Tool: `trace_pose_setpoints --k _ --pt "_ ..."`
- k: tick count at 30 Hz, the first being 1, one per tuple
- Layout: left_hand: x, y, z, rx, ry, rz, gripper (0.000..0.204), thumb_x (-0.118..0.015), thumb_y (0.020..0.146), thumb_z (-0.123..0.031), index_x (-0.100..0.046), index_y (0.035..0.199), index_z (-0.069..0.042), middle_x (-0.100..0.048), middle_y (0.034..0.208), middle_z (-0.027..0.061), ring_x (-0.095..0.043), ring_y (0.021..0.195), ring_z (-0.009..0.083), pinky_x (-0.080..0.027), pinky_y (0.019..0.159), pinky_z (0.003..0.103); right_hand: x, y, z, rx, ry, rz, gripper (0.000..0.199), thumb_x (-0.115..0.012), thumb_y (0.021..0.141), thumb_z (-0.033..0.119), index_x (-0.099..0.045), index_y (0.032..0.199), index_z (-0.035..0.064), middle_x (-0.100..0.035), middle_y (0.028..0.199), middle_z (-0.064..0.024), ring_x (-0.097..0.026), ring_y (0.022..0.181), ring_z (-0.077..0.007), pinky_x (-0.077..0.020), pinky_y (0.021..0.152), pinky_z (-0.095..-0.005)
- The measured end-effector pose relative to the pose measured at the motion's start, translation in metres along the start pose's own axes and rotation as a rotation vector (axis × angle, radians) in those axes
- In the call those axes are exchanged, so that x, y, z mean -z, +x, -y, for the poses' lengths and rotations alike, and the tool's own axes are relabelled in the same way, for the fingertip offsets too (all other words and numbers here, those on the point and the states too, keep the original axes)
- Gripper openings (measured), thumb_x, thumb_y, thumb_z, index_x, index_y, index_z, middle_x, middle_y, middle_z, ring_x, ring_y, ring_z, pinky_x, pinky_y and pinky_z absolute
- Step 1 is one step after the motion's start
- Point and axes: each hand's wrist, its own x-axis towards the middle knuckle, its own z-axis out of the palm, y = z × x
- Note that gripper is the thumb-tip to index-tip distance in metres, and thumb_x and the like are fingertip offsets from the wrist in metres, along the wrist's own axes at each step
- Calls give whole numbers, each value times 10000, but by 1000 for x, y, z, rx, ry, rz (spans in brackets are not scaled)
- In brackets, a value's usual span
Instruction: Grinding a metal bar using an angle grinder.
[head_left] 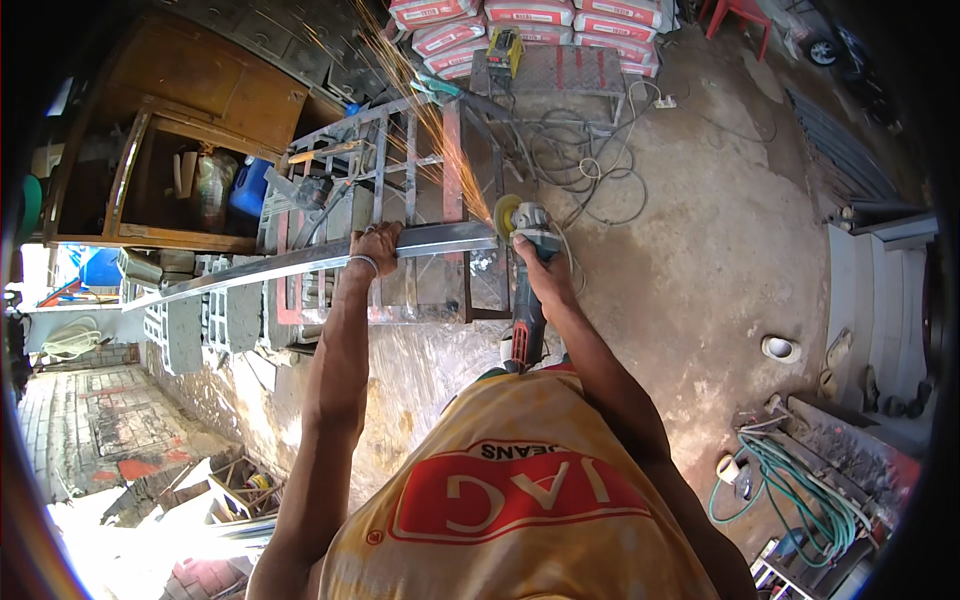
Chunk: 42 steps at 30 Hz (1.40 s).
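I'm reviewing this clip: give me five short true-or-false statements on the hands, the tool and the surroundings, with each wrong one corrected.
1. The right hand grips an angle grinder, while the left hand holds a metal bar. True.
2. Gloves cover both hands. False: both are bare.
3. Sparks fly from the grinder's disc toward the far left, away from the person. True.
4. No hose is in view. False: a green hose lies coiled at the lower right.
5. Stacked bags stand at the far side of the scene. True.
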Motion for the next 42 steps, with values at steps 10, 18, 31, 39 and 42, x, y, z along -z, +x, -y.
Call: trace_pose_setpoints --k 10,18,31,39,42 --pt "10 18 8 -34 -30 191 504 -581 841 -79 -548 1334 -181 -684 1266 133 -639 1230 324 -494 985 531 -1 -3 1 -40 56 -20 425 -810 874 426 -742 1088 65 -678 881 -7 -631 687 -123 -545 579 -324" --pt "15 60 28 -197 -174 497 580 -627 729 -18 -655 1295 -140 -746 1094 133 -694 1012 293 -548 846 409 1 10 -7 -191 97 -25 550 -826 839 493 -681 1129 50 -653 885 -52 -662 644 -173 -592 556 -362" --pt "33 63 22 -184 -177 549 431 -715 703 -114 -734 1133 -95 -756 942 107 -697 870 255 -542 800 371 -6 5 -1 -218 138 -84 557 -829 832 502 -640 1054 28 -645 757 -67 -642 564 -173 -570 511 -349" --pt "28 20 39 -200 -404 41 353 -836 745 -297 -751 1032 -111 -769 952 134 -742 874 303 -575 816 413 -20 6 -11 -231 218 -49 612 -839 818 509 -623 1163 51 -638 853 -63 -667 638 -192 -600 556 -386" --pt "32 29 24 -251 -363 58 355 -861 760 -362 -736 984 -117 -761 915 129 -744 881 312 -578 806 418 -12 11 -15 -227 220 -68 625 -835 820 517 -623 1168 44 -640 859 -64 -669 647 -191 -601 560 -385"
